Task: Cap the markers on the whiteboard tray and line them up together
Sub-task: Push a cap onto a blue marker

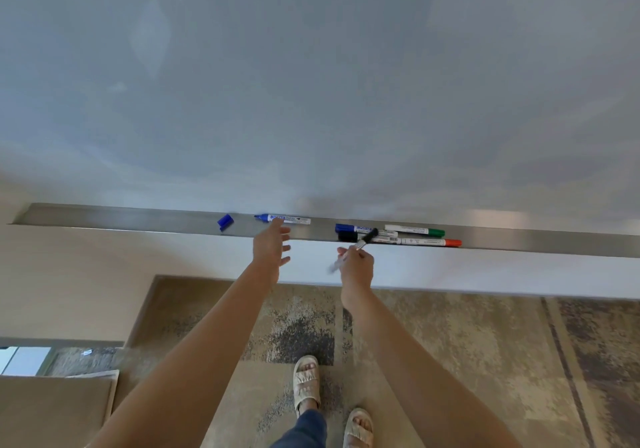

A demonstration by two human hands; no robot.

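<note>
The whiteboard tray (pixel 138 217) carries three capped markers (pixel 412 236) grouped at right. The left hand (pixel 272 248), fingers spread and empty, reaches the uncapped blue marker (pixel 282 219). The right hand (pixel 356 264) grips a black-capped marker (pixel 363 241), apparently for placement. The loose blue cap (pixel 225 222) lies left.

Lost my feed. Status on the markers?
Left hand open, reaching for uncapped blue marker. Right hand holds black marker. Loose blue cap on tray.
</note>
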